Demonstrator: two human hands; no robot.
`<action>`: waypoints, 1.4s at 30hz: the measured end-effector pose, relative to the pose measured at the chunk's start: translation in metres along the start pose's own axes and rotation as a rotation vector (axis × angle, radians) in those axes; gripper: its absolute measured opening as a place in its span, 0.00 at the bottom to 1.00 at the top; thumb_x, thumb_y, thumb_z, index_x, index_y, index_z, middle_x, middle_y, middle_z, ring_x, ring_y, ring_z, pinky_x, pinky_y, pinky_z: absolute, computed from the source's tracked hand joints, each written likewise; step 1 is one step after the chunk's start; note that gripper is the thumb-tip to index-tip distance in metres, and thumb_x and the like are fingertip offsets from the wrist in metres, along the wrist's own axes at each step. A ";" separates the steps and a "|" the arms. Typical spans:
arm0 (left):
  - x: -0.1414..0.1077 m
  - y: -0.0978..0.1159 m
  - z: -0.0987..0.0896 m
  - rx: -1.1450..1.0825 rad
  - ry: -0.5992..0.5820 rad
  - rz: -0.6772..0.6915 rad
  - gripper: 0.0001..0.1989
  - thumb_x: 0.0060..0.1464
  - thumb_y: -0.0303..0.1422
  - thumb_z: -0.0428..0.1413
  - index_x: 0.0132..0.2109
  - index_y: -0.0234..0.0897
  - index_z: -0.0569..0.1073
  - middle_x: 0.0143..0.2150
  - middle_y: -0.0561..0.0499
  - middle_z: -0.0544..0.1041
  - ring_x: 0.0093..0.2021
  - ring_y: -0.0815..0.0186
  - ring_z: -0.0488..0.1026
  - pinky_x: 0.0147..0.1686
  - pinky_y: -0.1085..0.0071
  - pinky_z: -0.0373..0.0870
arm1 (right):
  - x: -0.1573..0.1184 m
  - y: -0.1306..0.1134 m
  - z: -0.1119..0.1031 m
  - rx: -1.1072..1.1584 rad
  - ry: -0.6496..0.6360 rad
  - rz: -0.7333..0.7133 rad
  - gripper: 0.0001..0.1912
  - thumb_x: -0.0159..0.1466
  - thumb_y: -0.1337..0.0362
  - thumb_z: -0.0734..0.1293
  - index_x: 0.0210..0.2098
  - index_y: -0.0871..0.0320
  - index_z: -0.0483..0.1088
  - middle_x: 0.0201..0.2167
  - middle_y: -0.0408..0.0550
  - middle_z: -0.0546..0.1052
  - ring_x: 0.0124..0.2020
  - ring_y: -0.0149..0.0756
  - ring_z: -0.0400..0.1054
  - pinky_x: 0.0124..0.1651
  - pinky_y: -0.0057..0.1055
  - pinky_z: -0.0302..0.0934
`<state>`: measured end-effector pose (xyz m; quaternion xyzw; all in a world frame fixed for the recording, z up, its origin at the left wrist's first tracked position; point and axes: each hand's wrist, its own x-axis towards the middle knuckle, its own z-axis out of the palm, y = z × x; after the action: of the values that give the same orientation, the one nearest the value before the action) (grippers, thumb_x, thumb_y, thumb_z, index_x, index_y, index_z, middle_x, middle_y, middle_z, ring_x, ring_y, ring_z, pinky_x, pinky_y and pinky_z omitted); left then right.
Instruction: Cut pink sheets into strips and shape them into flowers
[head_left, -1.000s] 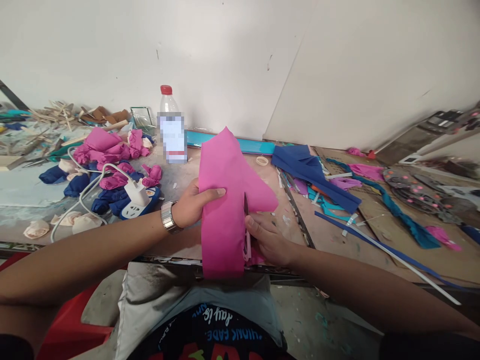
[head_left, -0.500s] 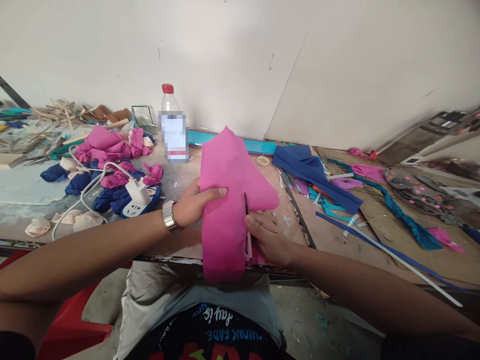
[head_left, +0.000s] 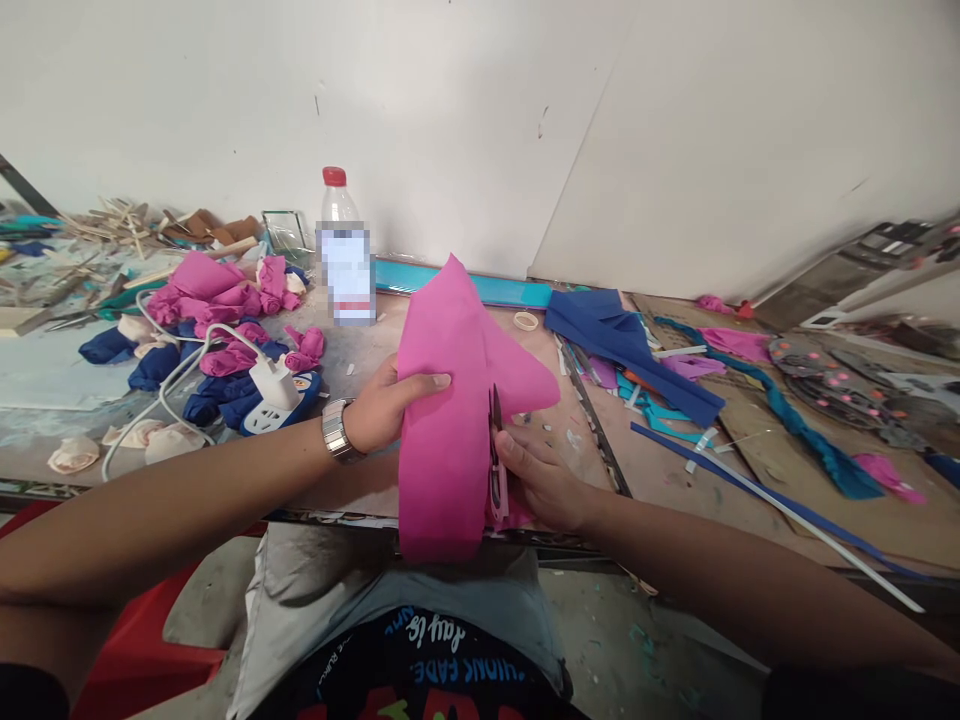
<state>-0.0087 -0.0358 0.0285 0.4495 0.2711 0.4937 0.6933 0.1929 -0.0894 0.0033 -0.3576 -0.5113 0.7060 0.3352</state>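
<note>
A wide strip of pink paper or cloth point(head_left: 444, 440) hangs over the table's front edge, its top end pointed. My left hand point(head_left: 385, 402) grips its left side, thumb on the front face and the other fingers hidden behind. In my right hand point(head_left: 536, 475) is a pair of scissors point(head_left: 496, 450), blades pointing away from me along the strip's right edge. A flap of the pink material point(head_left: 521, 372) stands out to the right, beyond the blade tips. Most of the right fingers are hidden.
At left lie pink and blue crumpled rosettes point(head_left: 225, 300) beside a power strip point(head_left: 281, 405) with a white plug and cable. A bottle point(head_left: 339, 205) stands behind a phone point(head_left: 349, 270). Blue strips point(head_left: 637, 345) and scraps lie at right. A tape ring point(head_left: 526, 321) sits near the wall.
The scissors show more fully now, their blades and pink handle turned into view beside the strip. The strip's lower part has shifted slightly left. My hands stay in nearly the same place.
</note>
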 end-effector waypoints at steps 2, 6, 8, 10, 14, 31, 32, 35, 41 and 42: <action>-0.001 0.001 0.002 0.000 -0.004 -0.021 0.16 0.44 0.36 0.69 0.38 0.33 0.78 0.34 0.49 0.80 0.32 0.63 0.76 0.34 0.67 0.74 | 0.000 0.001 0.000 0.014 0.007 0.003 0.29 0.59 0.35 0.69 0.32 0.56 0.68 0.23 0.40 0.71 0.21 0.31 0.65 0.25 0.30 0.63; -0.002 0.001 0.004 0.020 -0.012 -0.048 0.16 0.43 0.36 0.69 0.38 0.33 0.77 0.33 0.49 0.80 0.31 0.63 0.76 0.33 0.67 0.74 | 0.000 0.003 -0.001 0.025 0.010 0.031 0.30 0.57 0.34 0.69 0.33 0.57 0.69 0.23 0.41 0.72 0.21 0.31 0.65 0.26 0.30 0.64; -0.003 0.001 0.003 0.039 -0.015 -0.051 0.16 0.44 0.36 0.69 0.38 0.33 0.77 0.33 0.49 0.80 0.31 0.63 0.76 0.34 0.67 0.74 | 0.000 0.003 -0.001 0.013 0.014 0.035 0.31 0.57 0.33 0.69 0.33 0.57 0.69 0.23 0.41 0.73 0.21 0.32 0.66 0.26 0.30 0.64; -0.004 0.000 0.003 0.060 -0.015 -0.052 0.16 0.44 0.37 0.69 0.38 0.33 0.77 0.34 0.49 0.80 0.31 0.62 0.76 0.34 0.67 0.74 | 0.000 0.003 -0.001 0.005 0.017 0.021 0.31 0.58 0.34 0.69 0.33 0.58 0.69 0.23 0.42 0.73 0.22 0.32 0.67 0.25 0.30 0.64; -0.004 -0.001 0.002 0.073 -0.018 -0.052 0.18 0.43 0.37 0.69 0.40 0.33 0.77 0.34 0.49 0.80 0.32 0.62 0.76 0.35 0.66 0.75 | 0.000 0.000 0.000 -0.012 0.016 0.006 0.31 0.59 0.33 0.68 0.31 0.58 0.69 0.22 0.42 0.73 0.21 0.32 0.67 0.25 0.30 0.64; 0.002 -0.002 -0.003 -0.150 -0.104 -0.172 0.26 0.48 0.52 0.65 0.45 0.34 0.80 0.43 0.40 0.84 0.42 0.50 0.81 0.42 0.58 0.78 | -0.001 -0.001 -0.001 -0.040 0.034 -0.022 0.30 0.59 0.35 0.68 0.28 0.58 0.67 0.21 0.41 0.71 0.20 0.29 0.65 0.23 0.27 0.63; 0.005 -0.002 -0.005 -0.184 -0.133 -0.209 0.28 0.49 0.54 0.63 0.46 0.34 0.80 0.45 0.39 0.83 0.43 0.49 0.81 0.44 0.57 0.78 | -0.001 0.000 -0.001 -0.041 0.029 -0.031 0.30 0.60 0.36 0.68 0.28 0.58 0.66 0.21 0.40 0.69 0.19 0.28 0.63 0.22 0.27 0.61; 0.012 -0.003 -0.011 -0.242 -0.198 -0.297 0.29 0.51 0.54 0.62 0.48 0.33 0.80 0.48 0.38 0.83 0.46 0.49 0.81 0.45 0.57 0.78 | -0.001 0.001 -0.002 -0.065 -0.001 -0.041 0.29 0.63 0.37 0.67 0.27 0.58 0.65 0.21 0.40 0.67 0.19 0.27 0.61 0.21 0.26 0.58; 0.011 -0.003 -0.010 -0.196 -0.145 -0.252 0.15 0.51 0.34 0.65 0.45 0.32 0.79 0.41 0.41 0.84 0.38 0.57 0.82 0.41 0.63 0.78 | 0.000 -0.001 0.000 -0.026 0.000 -0.033 0.29 0.61 0.37 0.68 0.27 0.57 0.64 0.20 0.38 0.65 0.19 0.27 0.58 0.22 0.26 0.56; 0.010 -0.002 -0.008 -0.186 -0.112 -0.224 0.15 0.50 0.33 0.66 0.44 0.31 0.79 0.40 0.42 0.84 0.36 0.57 0.81 0.40 0.62 0.78 | 0.000 -0.001 0.000 -0.015 0.006 -0.027 0.29 0.60 0.37 0.68 0.27 0.57 0.64 0.21 0.38 0.65 0.19 0.26 0.58 0.22 0.26 0.56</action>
<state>-0.0108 -0.0239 0.0240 0.3771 0.2334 0.4103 0.7969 0.1925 -0.0889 0.0045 -0.3554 -0.5205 0.6962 0.3437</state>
